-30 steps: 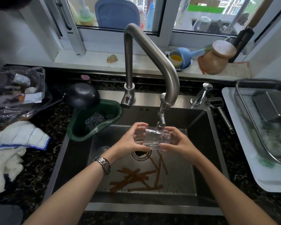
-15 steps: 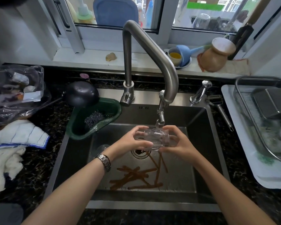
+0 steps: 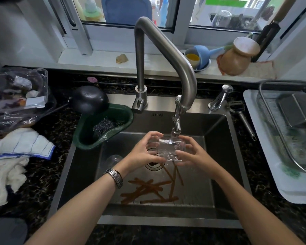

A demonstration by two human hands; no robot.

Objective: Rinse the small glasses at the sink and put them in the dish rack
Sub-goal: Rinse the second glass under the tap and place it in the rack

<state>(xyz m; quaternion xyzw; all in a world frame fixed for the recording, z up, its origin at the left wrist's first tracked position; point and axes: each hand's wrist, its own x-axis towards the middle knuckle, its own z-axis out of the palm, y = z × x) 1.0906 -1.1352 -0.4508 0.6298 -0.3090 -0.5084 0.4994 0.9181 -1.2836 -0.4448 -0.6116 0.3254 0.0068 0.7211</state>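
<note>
A small clear glass (image 3: 170, 149) lies on its side under the tap's nozzle (image 3: 176, 127), over the sink's drain. My left hand (image 3: 143, 152) grips its left end, fingers curled over the rim. My right hand (image 3: 193, 152) holds the right end with thumb and fingers around it. Water runs over the glass. A second clear glass (image 3: 113, 160) lies on the steel sink's (image 3: 219, 138) floor at the left. The wire dish rack (image 3: 272, 121) sits on a white tray at the right and holds a steel container and a blurred glass item.
Brown strips (image 3: 148, 190) lie on the sink floor. A green strainer basket (image 3: 104, 128) with a steel scourer hangs in the sink's left corner. A black ladle, a plastic bag and cloths lie on the left counter. A peeler (image 3: 240, 117) lies between sink and tray.
The glass has been turned between both hands under the running water. Hands stay at the same spot over the drain.
</note>
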